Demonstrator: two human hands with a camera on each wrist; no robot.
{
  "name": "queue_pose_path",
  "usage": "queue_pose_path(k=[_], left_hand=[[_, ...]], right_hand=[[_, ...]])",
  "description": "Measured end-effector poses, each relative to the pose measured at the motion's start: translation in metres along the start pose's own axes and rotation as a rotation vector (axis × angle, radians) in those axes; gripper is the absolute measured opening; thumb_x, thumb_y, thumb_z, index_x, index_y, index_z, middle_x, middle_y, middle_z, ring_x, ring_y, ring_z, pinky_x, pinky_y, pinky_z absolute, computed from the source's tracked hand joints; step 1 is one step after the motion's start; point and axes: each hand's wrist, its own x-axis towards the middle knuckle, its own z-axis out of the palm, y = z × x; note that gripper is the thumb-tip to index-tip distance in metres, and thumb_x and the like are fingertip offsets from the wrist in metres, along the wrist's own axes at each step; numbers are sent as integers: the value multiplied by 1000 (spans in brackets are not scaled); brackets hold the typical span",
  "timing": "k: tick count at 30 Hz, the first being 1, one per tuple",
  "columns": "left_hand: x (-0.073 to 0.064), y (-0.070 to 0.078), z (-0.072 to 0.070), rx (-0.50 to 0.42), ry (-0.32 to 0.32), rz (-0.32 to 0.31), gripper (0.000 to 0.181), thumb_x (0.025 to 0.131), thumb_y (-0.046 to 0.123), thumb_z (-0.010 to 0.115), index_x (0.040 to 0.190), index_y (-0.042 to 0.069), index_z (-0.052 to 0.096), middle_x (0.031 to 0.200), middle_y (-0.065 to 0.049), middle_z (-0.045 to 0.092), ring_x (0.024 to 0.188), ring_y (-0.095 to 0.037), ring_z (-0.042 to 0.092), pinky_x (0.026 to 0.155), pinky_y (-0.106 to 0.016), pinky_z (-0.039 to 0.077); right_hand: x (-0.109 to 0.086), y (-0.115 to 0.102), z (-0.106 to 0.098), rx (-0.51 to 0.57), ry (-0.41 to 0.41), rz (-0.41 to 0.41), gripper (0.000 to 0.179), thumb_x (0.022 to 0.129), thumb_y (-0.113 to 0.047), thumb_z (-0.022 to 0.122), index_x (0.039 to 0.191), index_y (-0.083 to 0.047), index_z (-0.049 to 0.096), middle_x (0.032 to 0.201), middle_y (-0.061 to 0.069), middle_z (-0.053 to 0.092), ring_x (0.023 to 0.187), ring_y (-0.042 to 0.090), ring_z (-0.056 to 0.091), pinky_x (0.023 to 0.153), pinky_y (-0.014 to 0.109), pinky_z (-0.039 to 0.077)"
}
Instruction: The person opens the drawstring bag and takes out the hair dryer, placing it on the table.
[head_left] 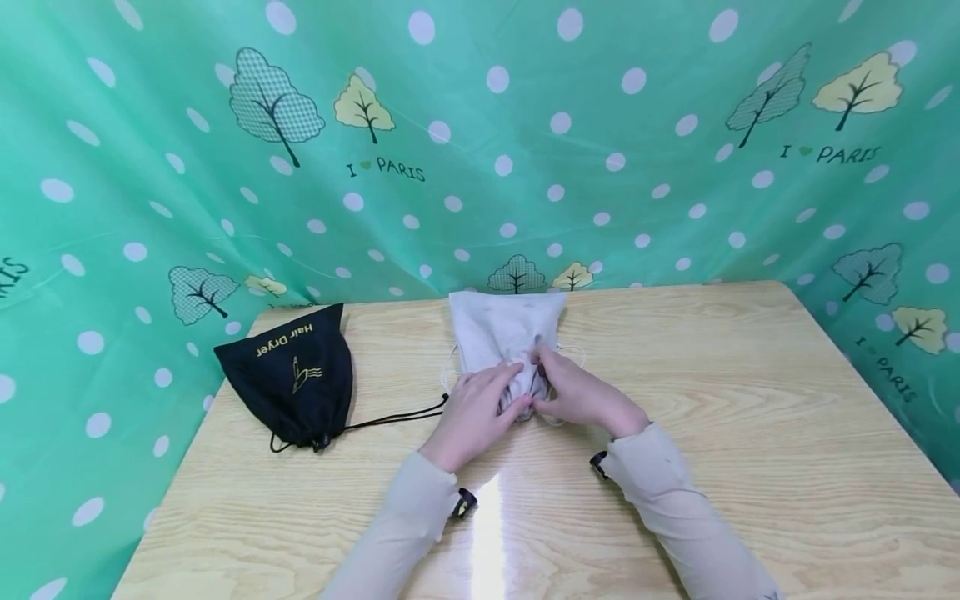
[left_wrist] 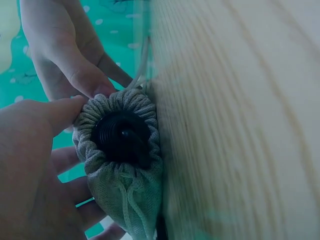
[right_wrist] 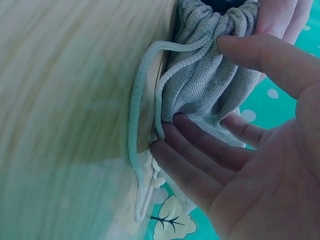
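Observation:
A light grey cloth drawstring bag [head_left: 506, 321] lies on the table with its gathered mouth facing me. Inside the mouth, the left wrist view shows a dark, ribbed, rounded thing [left_wrist: 120, 137]; the rest of it is hidden by the cloth. My left hand [head_left: 476, 408] grips the bag's left side, thumb at the rim and fingers round the cloth. From the right, my right hand [head_left: 588, 396] holds the same bag, its thumb on the gathers and its fingers along the side. Pale drawstring cord [right_wrist: 134, 125] loops out beside the right hand's fingers.
A black drawstring pouch [head_left: 288, 400] marked "Hair Dryer" lies at the left of the wooden table [head_left: 750, 400]. Its black cord [head_left: 393, 416] stretches toward my left hand. Behind the table hangs a green dotted cloth [head_left: 600, 167]. Dark straps [head_left: 463, 503] sit at both wrists.

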Motion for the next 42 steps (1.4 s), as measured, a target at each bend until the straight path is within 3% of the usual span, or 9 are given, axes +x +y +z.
queue_pose_path(k=[7, 17, 23, 30, 36, 38, 42], left_hand=[[5, 5, 2, 9, -14, 1, 60, 101, 53, 47, 150, 19, 44, 154, -9, 44, 139, -28, 45, 114, -45, 33], [6, 10, 6, 6, -17, 11, 62, 100, 55, 47, 151, 19, 43, 154, -10, 43, 139, -27, 45, 113, -45, 33], [8, 10, 8, 12, -26, 7, 63, 100, 56, 46, 151, 20, 42, 155, -10, 41, 140, -28, 44, 115, -45, 32], [7, 9, 6, 12, -40, 10, 63, 101, 56, 45, 152, 20, 40, 155, -12, 40, 142, -29, 40, 118, -47, 29], [2, 5, -3, -60, -39, -19, 61, 101, 53, 46, 152, 21, 39, 156, -10, 38, 143, -29, 37, 119, -48, 28], [0, 3, -6, -71, -31, -26, 60, 101, 51, 48, 151, 20, 40, 156, -10, 37, 143, -29, 37, 118, -49, 30], [-5, -3, -12, -68, -6, -24, 56, 101, 46, 52, 149, 18, 43, 155, -10, 39, 142, -29, 39, 117, -49, 32]], right_hand=[[-4, 5, -3, -2, 4, 8, 91, 87, -10, 71, 153, 11, 11, 138, 19, 49, 127, 31, 48, 109, 48, 42], [-9, 11, -5, 7, 9, 3, 86, 88, -10, 69, 151, 11, 15, 131, 19, 50, 119, 29, 50, 103, 48, 44], [-9, 16, -3, 10, 29, -13, 74, 88, -11, 70, 145, 5, 27, 120, 13, 53, 109, 26, 52, 95, 44, 47], [-11, 15, -6, -44, 74, -53, 72, 86, -13, 74, 143, 3, 33, 112, 10, 58, 103, 25, 57, 92, 43, 50], [-15, 14, -7, -83, 117, -70, 48, 85, -13, 77, 118, 0, 45, 98, 9, 59, 85, 22, 56, 77, 35, 51], [-16, 14, -7, -86, 119, -84, 42, 84, -13, 78, 110, -2, 46, 96, 9, 59, 83, 22, 56, 76, 35, 51], [-17, 14, -5, -84, 110, -110, 39, 82, -14, 80, 107, -5, 52, 98, 6, 61, 91, 20, 59, 83, 37, 53]])
